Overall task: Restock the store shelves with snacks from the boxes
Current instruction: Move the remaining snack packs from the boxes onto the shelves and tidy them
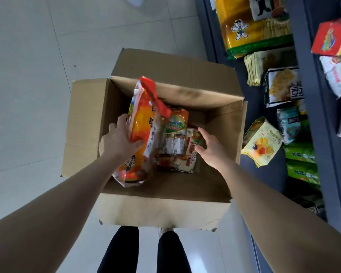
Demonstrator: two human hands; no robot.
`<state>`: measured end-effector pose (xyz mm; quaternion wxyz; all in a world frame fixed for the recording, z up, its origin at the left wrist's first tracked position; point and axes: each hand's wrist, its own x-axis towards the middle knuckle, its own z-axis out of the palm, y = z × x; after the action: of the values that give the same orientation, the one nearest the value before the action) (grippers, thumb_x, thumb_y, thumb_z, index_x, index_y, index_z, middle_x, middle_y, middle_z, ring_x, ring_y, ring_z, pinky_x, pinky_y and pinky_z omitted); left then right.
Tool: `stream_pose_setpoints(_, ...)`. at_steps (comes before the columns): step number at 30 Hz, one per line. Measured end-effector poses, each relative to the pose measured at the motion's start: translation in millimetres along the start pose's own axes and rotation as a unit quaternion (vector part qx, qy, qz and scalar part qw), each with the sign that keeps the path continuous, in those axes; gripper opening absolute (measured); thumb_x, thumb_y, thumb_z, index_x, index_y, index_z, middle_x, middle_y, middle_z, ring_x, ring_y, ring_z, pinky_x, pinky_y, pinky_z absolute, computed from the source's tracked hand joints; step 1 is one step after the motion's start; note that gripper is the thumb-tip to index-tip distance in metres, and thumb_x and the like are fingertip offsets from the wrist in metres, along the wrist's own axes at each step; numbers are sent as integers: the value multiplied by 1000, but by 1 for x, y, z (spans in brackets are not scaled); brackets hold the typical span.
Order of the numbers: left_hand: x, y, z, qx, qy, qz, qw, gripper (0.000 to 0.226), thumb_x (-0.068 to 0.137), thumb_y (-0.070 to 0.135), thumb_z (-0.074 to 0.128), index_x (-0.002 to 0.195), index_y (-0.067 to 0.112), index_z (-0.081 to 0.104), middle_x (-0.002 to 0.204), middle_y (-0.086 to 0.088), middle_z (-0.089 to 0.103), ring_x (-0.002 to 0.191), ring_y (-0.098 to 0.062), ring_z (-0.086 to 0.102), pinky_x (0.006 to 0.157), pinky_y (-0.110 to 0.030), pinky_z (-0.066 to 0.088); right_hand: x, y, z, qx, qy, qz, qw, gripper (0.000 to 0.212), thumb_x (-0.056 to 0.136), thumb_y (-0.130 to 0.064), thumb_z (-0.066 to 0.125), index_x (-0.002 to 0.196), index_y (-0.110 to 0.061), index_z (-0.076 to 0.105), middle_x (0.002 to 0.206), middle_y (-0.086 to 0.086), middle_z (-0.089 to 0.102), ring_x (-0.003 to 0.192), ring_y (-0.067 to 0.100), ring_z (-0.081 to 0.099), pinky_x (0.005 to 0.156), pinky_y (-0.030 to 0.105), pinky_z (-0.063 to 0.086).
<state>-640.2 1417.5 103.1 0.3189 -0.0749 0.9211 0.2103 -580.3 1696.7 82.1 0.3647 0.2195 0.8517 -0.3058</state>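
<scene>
Both arms reach into the cardboard box: left hand has its grip round a big orange snack bag, right hand hovers open-fingered over remaining packs. One-handed, that floppy bag might slip before reaching the shelves.

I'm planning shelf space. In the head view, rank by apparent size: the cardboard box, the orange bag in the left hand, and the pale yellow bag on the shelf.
1. Cardboard box, clearly largest.
2. Orange bag, held by the left hand; being nearer the camera may inflate it.
3. Pale yellow bag, smallest.
</scene>
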Motion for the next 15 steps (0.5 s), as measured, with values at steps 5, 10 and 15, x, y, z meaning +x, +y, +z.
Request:
stream_pose_setpoints(5, 8, -1, 24, 87, 30, -7, 996, 93, 82, 50, 72, 151, 38, 10, 120, -17, 42, 90, -39, 61, 67, -45, 52, 19, 26, 28, -33, 27, 50, 998, 67, 102, -26, 55, 158, -34, 20, 145, 8, 44, 127, 29, 52, 102, 42, 46)
stream_pose_setpoints(10, 25, -7, 53, 67, 69, -19, 995, 100, 84, 48, 68, 154, 32, -1, 135, -18, 33, 98, -43, 59, 73, -51, 53, 70, 61, 61, -72, 23, 70, 995, 71, 98, -35, 59, 157, -33, 18, 145, 12, 44, 130, 35, 49, 106, 51, 42)
stream_pose_setpoints(15, 45, -13, 69, 70, 119, -27, 990, 97, 86, 51, 63, 155, 31, -2, 138, -13, 37, 103, -39, 60, 76, -47, 49, 150, 86, 90, -109, 13, 29, 994, 74, 92, -47, 63, 151, -40, 20, 154, 15, 30, 134, 42, 40, 106, 54, 39)
